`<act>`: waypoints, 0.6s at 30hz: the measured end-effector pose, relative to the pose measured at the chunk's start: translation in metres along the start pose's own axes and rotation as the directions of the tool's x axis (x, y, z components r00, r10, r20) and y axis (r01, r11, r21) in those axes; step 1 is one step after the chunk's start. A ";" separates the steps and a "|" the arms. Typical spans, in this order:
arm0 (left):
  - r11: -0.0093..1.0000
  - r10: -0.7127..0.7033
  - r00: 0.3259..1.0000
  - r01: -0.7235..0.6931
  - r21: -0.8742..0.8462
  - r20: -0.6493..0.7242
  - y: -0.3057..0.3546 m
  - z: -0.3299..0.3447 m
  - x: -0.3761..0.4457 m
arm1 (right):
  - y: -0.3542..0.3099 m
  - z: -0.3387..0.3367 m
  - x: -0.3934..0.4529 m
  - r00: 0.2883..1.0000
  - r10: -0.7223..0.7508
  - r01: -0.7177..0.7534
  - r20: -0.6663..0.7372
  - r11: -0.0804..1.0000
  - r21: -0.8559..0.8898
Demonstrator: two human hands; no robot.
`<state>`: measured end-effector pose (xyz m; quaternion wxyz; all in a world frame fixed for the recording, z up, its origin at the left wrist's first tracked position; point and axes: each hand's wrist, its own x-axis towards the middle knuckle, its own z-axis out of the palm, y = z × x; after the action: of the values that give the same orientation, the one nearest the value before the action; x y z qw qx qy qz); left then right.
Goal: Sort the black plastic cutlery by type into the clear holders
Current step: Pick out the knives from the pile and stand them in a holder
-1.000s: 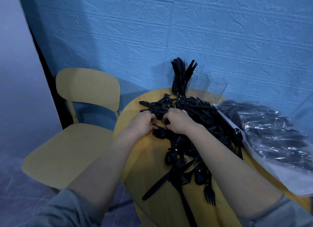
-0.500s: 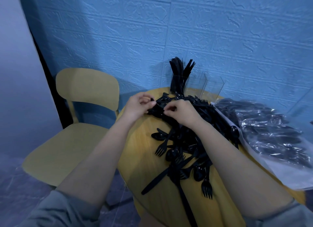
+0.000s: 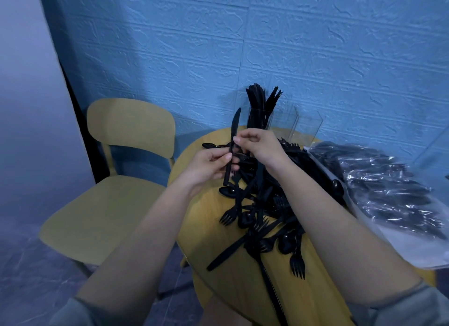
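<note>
Holding one black knife [image 3: 232,145] upright: left hand [image 3: 206,166] grips handle, right hand [image 3: 258,144] pinches mid-blade. Cutlery pile [image 3: 262,204] at 5 o'clock; clear holders [image 3: 286,124] at 1 o'clock.

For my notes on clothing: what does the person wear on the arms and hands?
Both hands, left hand and right hand, are bare, without gloves; no rings or watch show. The forearms are bare too. Grey sleeves are pushed up near the elbows.

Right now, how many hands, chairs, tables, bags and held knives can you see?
Hands: 2, left hand and right hand
Chair: 1
Table: 1
Bag: 1
Knife, held by both: 1
Total: 6
</note>
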<state>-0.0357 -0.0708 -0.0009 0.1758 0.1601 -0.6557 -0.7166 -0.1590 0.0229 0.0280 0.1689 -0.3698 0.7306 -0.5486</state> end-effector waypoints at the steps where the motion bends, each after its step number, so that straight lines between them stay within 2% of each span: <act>1: 1.000 -0.018 1.000 0.018 -0.001 -0.026 -0.002 -0.002 -0.001 | 0.004 0.000 0.000 1.000 -0.005 0.007 0.022 0.995 -0.097; 3: 0.999 -0.046 0.995 0.048 0.022 -0.091 -0.007 -0.009 -0.004 | 0.013 -0.003 -0.001 0.997 0.012 0.018 0.073 0.918 -0.397; 5: 0.996 -0.074 0.983 0.080 0.026 -0.166 -0.014 -0.016 -0.007 | 0.023 -0.008 -0.004 0.994 0.078 -0.006 0.081 0.756 -0.655; 8: 0.990 -0.130 0.969 0.137 0.016 -0.209 -0.024 -0.021 -0.013 | 0.030 -0.009 -0.011 0.982 0.160 0.006 0.100 0.502 -0.865; 10: 0.986 -0.160 0.963 0.165 0.007 -0.215 -0.030 -0.019 -0.017 | 0.032 -0.006 -0.013 0.981 0.172 0.020 0.093 0.383 -0.923; 12: 0.984 -0.175 0.959 0.178 -0.007 -0.221 -0.034 -0.016 -0.018 | 0.035 -0.002 -0.011 0.976 0.205 -0.004 0.075 0.361 -0.933; 16: 0.981 -0.191 0.958 0.191 -0.023 -0.216 -0.039 -0.012 -0.018 | 0.040 0.008 -0.004 0.956 0.286 -0.059 0.060 0.389 -0.919; 18: 0.981 -0.193 0.957 0.192 -0.023 -0.216 -0.040 -0.013 -0.018 | 0.039 0.010 -0.001 0.941 0.334 -0.101 0.060 0.445 -0.890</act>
<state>-0.0157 -0.0703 -0.0422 0.1759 0.3002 -0.6133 -0.7091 -0.1660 0.0212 -0.0121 0.1073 -0.3660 0.9241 -0.0248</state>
